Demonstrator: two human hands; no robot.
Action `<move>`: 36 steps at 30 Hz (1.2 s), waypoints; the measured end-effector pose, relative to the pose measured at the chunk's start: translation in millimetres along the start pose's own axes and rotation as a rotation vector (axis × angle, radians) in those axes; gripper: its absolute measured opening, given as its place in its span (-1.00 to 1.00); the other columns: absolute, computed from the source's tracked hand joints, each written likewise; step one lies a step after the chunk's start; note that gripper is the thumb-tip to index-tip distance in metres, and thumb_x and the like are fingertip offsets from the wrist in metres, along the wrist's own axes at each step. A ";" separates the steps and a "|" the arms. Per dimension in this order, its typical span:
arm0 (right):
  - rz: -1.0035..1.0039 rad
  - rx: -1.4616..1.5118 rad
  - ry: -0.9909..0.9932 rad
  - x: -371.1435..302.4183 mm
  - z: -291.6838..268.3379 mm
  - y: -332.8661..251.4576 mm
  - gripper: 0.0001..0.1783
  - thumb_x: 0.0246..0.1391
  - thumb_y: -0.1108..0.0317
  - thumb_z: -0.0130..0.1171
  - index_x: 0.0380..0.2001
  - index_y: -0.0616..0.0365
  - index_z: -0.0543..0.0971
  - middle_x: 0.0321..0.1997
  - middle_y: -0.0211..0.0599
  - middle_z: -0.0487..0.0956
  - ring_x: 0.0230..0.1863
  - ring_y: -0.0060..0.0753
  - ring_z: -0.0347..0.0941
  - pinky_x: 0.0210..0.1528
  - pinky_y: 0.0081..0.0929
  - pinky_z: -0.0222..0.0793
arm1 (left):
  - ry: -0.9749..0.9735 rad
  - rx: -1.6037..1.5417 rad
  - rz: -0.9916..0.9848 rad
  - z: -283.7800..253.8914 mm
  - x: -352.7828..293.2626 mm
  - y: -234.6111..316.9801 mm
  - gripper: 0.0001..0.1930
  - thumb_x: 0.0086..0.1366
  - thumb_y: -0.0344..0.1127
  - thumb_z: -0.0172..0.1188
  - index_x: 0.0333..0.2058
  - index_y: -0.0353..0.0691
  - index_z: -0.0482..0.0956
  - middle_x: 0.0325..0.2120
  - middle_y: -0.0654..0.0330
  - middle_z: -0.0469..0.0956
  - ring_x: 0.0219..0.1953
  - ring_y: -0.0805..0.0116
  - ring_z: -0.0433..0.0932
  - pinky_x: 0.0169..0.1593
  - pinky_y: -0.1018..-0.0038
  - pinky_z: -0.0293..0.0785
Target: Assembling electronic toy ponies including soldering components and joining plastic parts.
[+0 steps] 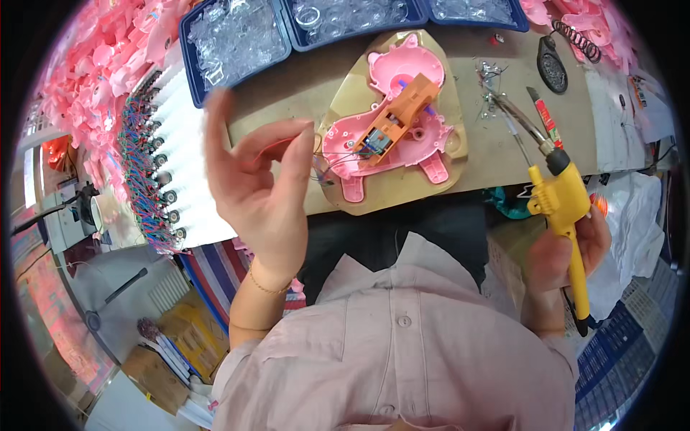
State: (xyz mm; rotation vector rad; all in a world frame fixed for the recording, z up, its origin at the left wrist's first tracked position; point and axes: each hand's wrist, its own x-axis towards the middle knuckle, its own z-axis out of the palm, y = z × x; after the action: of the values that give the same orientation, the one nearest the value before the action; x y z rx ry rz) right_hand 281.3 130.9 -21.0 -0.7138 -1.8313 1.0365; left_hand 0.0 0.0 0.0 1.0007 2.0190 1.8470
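Note:
My left hand (255, 176) is raised over the near edge of the workbench, with thumb and forefinger pinching thin red wires (316, 147) that run to a pink plastic toy shell (392, 122). An orange motor block (397, 118) lies in the shell, which rests on a tan shaped pad (453, 154). My right hand (564, 255) grips the handle of a yellow soldering iron (559, 194). Its metal tip points up and left, away from the shell.
Blue trays (237, 39) of clear plastic parts line the far edge. A white rack of wired small parts (169, 158) stands at the left beside heaps of pink shells (108, 50). A black iron stand (552, 65), solder bits and a red-handled tool (544, 115) lie at the right.

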 end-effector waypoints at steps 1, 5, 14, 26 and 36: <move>0.010 -0.020 0.078 -0.5 -0.9 2.9 -0.33 0.06 0.12 0.19 0.12 0.31 0.25 0.08 0.09 0.41 0.10 -0.09 0.41 0.18 -0.24 0.31 | 0.055 -0.235 -0.024 2.8 3.3 2.8 -0.23 0.18 -0.61 0.16 0.31 -0.21 -0.03 -0.37 0.16 0.58 -0.34 0.52 0.53 -0.21 0.61 0.44; 0.084 0.072 0.346 7.4 -20.6 19.1 -0.43 0.10 0.23 0.08 0.11 0.33 0.25 0.04 0.09 0.43 -0.01 -0.15 0.46 0.06 -0.29 0.39 | -0.166 -0.533 -0.428 2.4 19.3 23.9 -0.63 0.21 -0.55 0.18 0.01 -0.29 0.41 -0.41 0.24 0.56 -0.36 0.59 0.49 -0.24 0.67 0.39; 0.178 0.225 0.309 25.5 -6.7 14.2 -0.43 0.13 0.25 0.05 0.13 0.35 0.22 0.06 0.03 0.41 -0.03 -0.26 0.44 -0.05 -0.41 0.40 | -0.603 0.469 0.224 36.6 49.3 25.1 -0.91 0.14 -0.44 0.25 -0.34 -0.19 0.65 -0.25 0.08 0.57 -0.40 0.28 0.57 -0.33 0.49 0.47; 0.210 0.287 0.170 37.0 20.7 4.3 -0.39 0.11 0.19 0.08 0.15 0.28 0.21 0.07 -0.01 0.42 0.03 -0.19 0.44 -0.02 -0.33 0.43 | -0.291 0.269 -0.144 23.9 6.8 9.1 -0.90 0.14 -0.48 0.24 -0.33 -0.26 0.62 -0.43 0.17 0.52 -0.46 0.38 0.51 -0.38 0.49 0.43; 0.235 0.174 -0.010 15.3 10.3 -15.5 -0.29 0.08 0.02 0.19 0.14 0.24 0.24 0.09 -0.06 0.41 0.10 -0.21 0.40 0.16 -0.26 0.32 | -0.449 0.385 -0.033 24.5 4.3 -0.1 -0.94 0.12 -0.37 0.25 -0.44 -0.21 0.61 -0.54 0.23 0.43 -0.48 0.32 0.37 -0.33 0.45 0.29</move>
State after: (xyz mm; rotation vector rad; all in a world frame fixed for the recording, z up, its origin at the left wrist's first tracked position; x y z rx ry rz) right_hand 264.4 131.9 -3.7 -0.8325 -1.6676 1.3367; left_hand 11.2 22.0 -3.4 1.3264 2.1121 1.0994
